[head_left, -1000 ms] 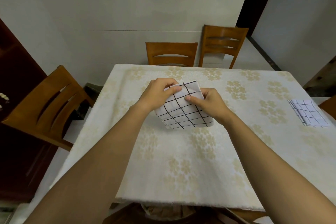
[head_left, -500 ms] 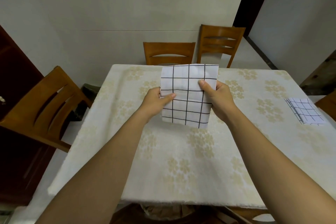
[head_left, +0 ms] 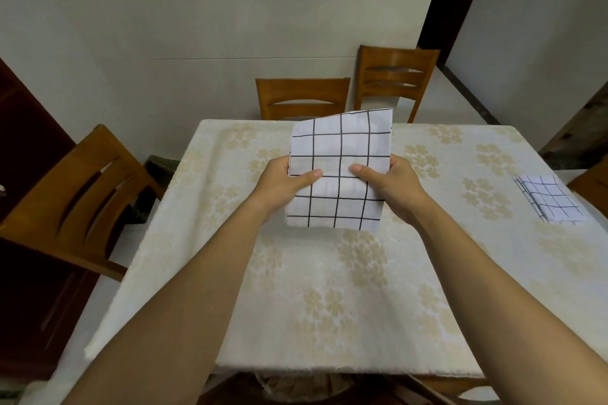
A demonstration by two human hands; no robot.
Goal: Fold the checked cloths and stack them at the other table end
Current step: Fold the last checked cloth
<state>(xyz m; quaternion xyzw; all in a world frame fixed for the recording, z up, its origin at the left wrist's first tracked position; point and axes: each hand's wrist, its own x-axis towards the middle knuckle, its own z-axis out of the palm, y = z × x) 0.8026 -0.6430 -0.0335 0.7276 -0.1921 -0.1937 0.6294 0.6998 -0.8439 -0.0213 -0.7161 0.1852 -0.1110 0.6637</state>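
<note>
- My left hand (head_left: 283, 183) and right hand (head_left: 391, 186) each pinch a side edge of a folded checked cloth (head_left: 339, 171), thumbs in front, fingers (head_left: 357, 171) closed on the fabric.
- I hold the cloth upright in the air above the middle of the counter (head_left: 329, 289), its lower edge just over the surface.
- Risk: the free top edge is unsupported; I judge the layers could flop open or slide askew as I bring the halves together, leaving a crooked fold.
- The cloth is thin, soft and white with a black grid, roughly rectangular.
- A second folded checked cloth (head_left: 549, 202) lies flat at the counter's right end, well apart.
- A cream floral tablecloth, faintly textured, covers the counter.
</note>
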